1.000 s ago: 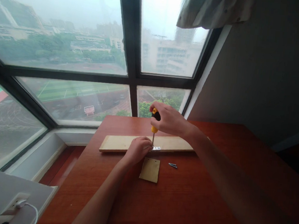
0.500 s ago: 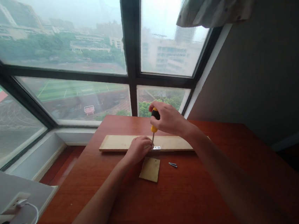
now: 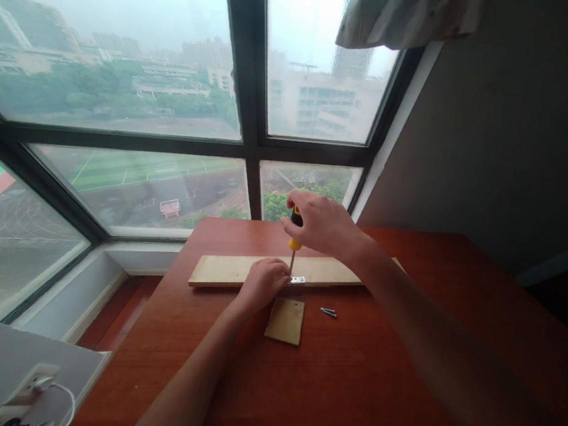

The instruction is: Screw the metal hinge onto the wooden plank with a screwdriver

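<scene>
My right hand [image 3: 320, 222] is closed round the black and yellow handle of a screwdriver [image 3: 294, 244], held nearly upright. Its shaft runs down to a small silver metal bracket [image 3: 297, 280] at the near edge of a long pale wooden board [image 3: 223, 271]. Against that board rests my left hand [image 3: 266, 281], its fingers bent and pinched together at the bracket's left end, beside the screwdriver's tip. The tip itself and any screw under it are hidden by the fingertips.
A thin tan square plate [image 3: 285, 321] with small holes lies in front of the board. Right of it are a few loose screws [image 3: 328, 312] on the reddish-brown table [image 3: 347, 386]. Windows [image 3: 156, 187] rise behind; a plugged-in white cable [image 3: 63, 393] is at lower left.
My right hand has turned slightly round the screwdriver, and the handle has tilted a little to the right. My left hand, the board and the bracket stay put.
</scene>
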{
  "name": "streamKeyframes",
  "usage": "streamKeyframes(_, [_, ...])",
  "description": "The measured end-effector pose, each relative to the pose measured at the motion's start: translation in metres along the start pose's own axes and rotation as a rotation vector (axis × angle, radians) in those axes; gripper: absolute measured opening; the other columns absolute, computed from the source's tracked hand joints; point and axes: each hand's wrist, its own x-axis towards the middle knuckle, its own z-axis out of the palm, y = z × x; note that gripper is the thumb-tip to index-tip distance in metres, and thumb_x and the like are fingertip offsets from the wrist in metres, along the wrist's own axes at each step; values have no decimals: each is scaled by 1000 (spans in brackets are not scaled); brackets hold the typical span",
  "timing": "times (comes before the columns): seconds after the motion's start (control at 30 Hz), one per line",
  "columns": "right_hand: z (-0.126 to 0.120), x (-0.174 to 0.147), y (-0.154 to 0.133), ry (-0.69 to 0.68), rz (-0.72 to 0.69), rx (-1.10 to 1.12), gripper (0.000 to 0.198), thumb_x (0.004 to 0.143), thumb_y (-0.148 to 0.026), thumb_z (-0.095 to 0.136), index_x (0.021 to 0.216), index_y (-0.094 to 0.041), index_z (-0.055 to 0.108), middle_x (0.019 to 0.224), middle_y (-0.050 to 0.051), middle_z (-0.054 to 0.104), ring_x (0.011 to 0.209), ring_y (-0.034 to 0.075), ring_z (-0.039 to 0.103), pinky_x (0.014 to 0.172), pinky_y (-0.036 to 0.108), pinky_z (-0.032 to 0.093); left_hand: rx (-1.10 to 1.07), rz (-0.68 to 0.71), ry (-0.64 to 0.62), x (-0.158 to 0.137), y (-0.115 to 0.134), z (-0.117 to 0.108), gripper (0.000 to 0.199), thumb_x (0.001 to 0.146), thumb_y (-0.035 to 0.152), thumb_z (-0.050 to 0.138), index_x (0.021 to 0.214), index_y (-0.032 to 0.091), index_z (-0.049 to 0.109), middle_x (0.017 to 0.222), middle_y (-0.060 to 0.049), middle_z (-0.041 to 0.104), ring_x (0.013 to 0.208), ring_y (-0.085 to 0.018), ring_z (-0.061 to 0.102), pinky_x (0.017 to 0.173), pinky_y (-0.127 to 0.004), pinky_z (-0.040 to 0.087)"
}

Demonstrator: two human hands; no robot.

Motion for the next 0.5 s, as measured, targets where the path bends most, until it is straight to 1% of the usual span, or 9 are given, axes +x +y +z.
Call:
streamKeyframes(0.07, [0,1,0,-2,29,-49,25,87,-44,51,94,-20,57,86,6,65,72,20,57,59,30,33,-4,3,-6,0,0,0,6,81,18,62,76,19,66,84,-2,67,79,-16,61,77,-26,45])
streamKeyframes(0.1, [1,2,0,-6,24,-44,24,87,-43,51,93,-21,57,84,5,65,73,20,57,59,30,33,-5,5,-10,0,0,0,6,81,18,62,76,19,66,84,-2,67,79,-16,61,77,-26,45])
streamKeyframes(0.17, [1,2,0,-6,-4,1,18,86,-36,51,94,-21,57,85,5,65,75,19,57,62,30,35,-8,11,-18,0,0,0,6,80,17,61,77,20,65,84,-2,67,79,-16,61,77,-26,45])
streamKeyframes(0.23, [1,2,2,-6,-36,73,16,82,-27,52,96,-20,57,91,5,65,79,19,57,66,29,37,-10,8,-17,0,-1,0,6,80,17,61,77,20,65,84,-2,67,79,-17,61,77,-26,45])
streamKeyframes(0.3, [0,1,2,-27,-81,161,21,77,-19,53,98,-19,56,97,5,65,84,18,57,69,29,38,-11,-1,-9,0,-1,0,5,80,17,61,77,20,64,83,-2,67,79,-17,60,76,-26,45])
streamKeyframes(0.37, [-2,0,2,-48,-113,211,26,74,-15,52,99,-19,56,101,5,64,87,18,57,71,28,39,-11,-7,-5,0,-1,1,5,80,17,61,76,20,64,82,-2,66,78,-17,60,76,-26,45])
streamKeyframes(0.43, [-3,-1,1,-38,-92,165,22,78,-20,52,99,-19,56,102,5,64,85,18,58,70,29,39,-8,-9,-6,0,0,1,5,80,18,62,76,20,64,83,-2,66,79,-17,60,77,-26,45])
streamKeyframes(0.5, [-4,-1,-1,-18,-33,62,19,83,-31,53,99,-20,57,100,7,65,82,20,58,66,31,38,-3,-11,-4,0,0,1,5,80,17,61,76,20,64,83,-2,67,79,-17,60,77,-27,45])
